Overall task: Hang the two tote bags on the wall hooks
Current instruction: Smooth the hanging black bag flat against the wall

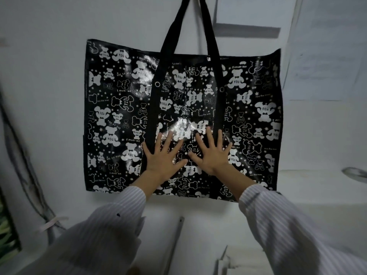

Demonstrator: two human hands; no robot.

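A glossy black tote bag (123,108) printed with white bears hangs flat against the white wall by its black straps (206,26), which run up past the top edge of the view. The hook itself is out of sight. My left hand (161,155) lies flat on the lower middle of the bag with fingers spread. My right hand (213,151) presses beside it, fingers also spread. Neither hand holds anything. No second bag is in view.
Dark cables (29,175) run down the wall at the left, tied with a white strap (52,223). A framed picture edge (8,231) sits at the lower left. Papers (325,56) are pinned on the wall at the right. A white ledge (198,245) lies below the bag.
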